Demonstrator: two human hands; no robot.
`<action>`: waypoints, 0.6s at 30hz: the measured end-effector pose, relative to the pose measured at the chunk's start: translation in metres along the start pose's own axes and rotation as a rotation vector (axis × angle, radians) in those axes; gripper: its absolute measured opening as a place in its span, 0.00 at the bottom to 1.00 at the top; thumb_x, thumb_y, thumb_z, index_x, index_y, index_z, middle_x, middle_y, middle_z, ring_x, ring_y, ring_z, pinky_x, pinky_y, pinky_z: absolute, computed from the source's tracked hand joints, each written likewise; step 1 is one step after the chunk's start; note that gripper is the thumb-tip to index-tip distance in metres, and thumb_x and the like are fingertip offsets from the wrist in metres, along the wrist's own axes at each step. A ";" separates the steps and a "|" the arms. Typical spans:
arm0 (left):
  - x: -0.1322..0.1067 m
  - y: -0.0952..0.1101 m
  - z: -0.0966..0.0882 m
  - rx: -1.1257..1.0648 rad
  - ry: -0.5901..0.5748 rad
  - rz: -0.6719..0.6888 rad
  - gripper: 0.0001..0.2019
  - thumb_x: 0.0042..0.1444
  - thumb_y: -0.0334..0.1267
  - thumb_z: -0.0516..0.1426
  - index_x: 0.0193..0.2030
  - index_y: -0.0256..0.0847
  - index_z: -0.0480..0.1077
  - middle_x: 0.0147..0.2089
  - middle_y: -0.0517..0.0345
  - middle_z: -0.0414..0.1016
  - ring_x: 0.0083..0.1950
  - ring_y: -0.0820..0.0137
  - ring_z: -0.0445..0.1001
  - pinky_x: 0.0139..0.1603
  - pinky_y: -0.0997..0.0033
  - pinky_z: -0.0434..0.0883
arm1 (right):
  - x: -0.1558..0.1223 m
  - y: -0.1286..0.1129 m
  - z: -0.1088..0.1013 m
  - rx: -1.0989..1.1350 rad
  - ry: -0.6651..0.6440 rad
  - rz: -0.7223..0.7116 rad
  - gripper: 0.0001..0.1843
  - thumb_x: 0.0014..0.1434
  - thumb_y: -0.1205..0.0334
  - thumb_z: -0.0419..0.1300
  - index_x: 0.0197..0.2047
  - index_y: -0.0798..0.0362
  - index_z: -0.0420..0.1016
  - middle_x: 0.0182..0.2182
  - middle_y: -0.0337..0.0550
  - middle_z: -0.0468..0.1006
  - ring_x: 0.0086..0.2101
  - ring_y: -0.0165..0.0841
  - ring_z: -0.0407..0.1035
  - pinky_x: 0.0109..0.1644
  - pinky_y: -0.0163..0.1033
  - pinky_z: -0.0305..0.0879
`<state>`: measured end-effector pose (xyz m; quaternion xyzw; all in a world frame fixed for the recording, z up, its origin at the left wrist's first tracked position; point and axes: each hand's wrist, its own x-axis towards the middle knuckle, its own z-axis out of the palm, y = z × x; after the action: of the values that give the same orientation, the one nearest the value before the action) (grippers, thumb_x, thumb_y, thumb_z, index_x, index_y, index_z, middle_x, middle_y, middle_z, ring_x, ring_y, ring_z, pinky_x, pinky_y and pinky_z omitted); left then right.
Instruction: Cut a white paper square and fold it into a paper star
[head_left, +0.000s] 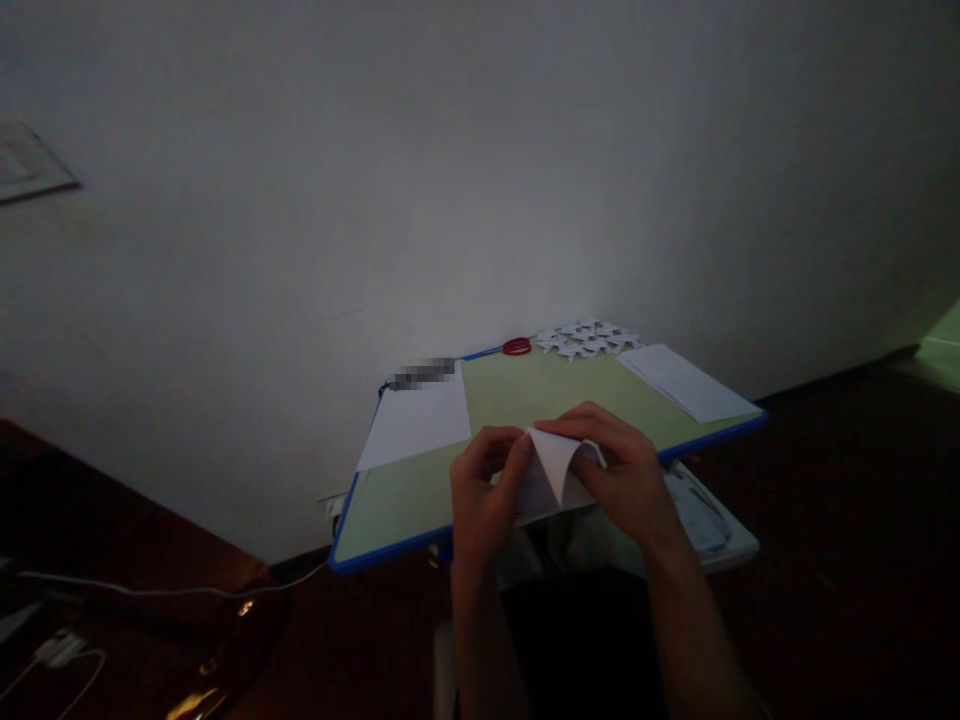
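Observation:
A white sheet of paper is held between my two hands at the near edge of the table, with one corner folded over into a pointed flap. My left hand pinches the paper's left side, thumb and fingers meeting near the top of the fold. On the other side, my right hand has its fingers along the top edge and its thumb inside or behind the flap. The paper's lower edge shows between the hands; part of it is hidden by my fingers.
The pale green table has a blue rim. On it lie a white sheet at left, red-handled scissors at the back, several small folded white paper pieces, and a paper stack at right. A wall stands behind.

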<state>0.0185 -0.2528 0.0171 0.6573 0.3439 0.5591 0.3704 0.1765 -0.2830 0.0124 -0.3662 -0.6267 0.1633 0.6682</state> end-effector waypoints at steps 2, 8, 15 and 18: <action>0.000 0.001 -0.001 0.017 0.005 0.017 0.07 0.61 0.42 0.64 0.37 0.41 0.78 0.33 0.57 0.81 0.35 0.69 0.79 0.36 0.74 0.73 | -0.001 0.001 0.000 -0.017 -0.009 -0.009 0.20 0.61 0.73 0.62 0.49 0.41 0.86 0.39 0.42 0.80 0.41 0.37 0.75 0.44 0.41 0.72; -0.001 0.000 -0.001 0.071 0.019 0.042 0.06 0.61 0.40 0.63 0.36 0.40 0.78 0.31 0.59 0.80 0.33 0.70 0.77 0.34 0.74 0.72 | -0.003 0.008 -0.002 -0.086 -0.052 -0.083 0.27 0.59 0.78 0.60 0.52 0.38 0.85 0.39 0.40 0.78 0.41 0.35 0.75 0.45 0.39 0.72; -0.001 0.001 0.005 0.054 0.083 0.002 0.06 0.59 0.40 0.65 0.38 0.40 0.79 0.33 0.58 0.82 0.34 0.69 0.80 0.35 0.74 0.73 | -0.002 0.009 0.001 -0.144 0.013 -0.164 0.28 0.61 0.78 0.60 0.55 0.37 0.83 0.40 0.40 0.78 0.42 0.35 0.74 0.45 0.39 0.73; -0.001 0.001 0.004 0.024 0.069 0.000 0.05 0.58 0.39 0.65 0.36 0.40 0.77 0.31 0.60 0.80 0.32 0.71 0.78 0.34 0.75 0.71 | -0.003 0.009 0.001 -0.117 -0.015 -0.171 0.28 0.61 0.78 0.60 0.54 0.37 0.84 0.41 0.41 0.78 0.43 0.35 0.75 0.45 0.39 0.73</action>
<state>0.0228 -0.2544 0.0172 0.6420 0.3629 0.5772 0.3506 0.1777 -0.2788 0.0044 -0.3487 -0.6691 0.0715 0.6524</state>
